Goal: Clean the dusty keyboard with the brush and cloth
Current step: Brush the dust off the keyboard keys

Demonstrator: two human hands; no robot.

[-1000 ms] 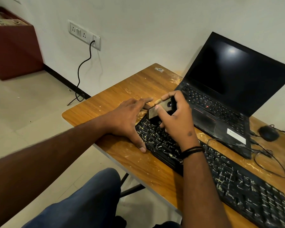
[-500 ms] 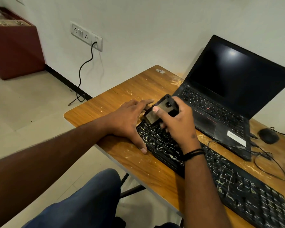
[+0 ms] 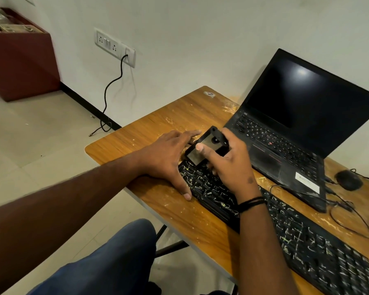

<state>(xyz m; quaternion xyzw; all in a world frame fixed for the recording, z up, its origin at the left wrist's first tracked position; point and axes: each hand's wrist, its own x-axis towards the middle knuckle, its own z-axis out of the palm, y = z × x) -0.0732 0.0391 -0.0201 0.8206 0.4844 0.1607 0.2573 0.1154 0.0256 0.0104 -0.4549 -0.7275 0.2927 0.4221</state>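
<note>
This looks like a small office or study room. A wooden desk [image 3: 179, 124] stands at a plain white wall [image 3: 200, 39]. An open black laptop [image 3: 296, 135] sits at 2 o'clock, with a mouse [image 3: 348, 179] beside it. A long black keyboard [image 3: 307, 241] lies at 4 o'clock. A wall socket [image 3: 115, 46] with a plugged cord is at 11 o'clock.

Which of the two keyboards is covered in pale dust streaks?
The separate black keyboard at the desk's near edge, under both hands, carries the streaks; the laptop behind it has its own keys, which look far cleaner.
</note>
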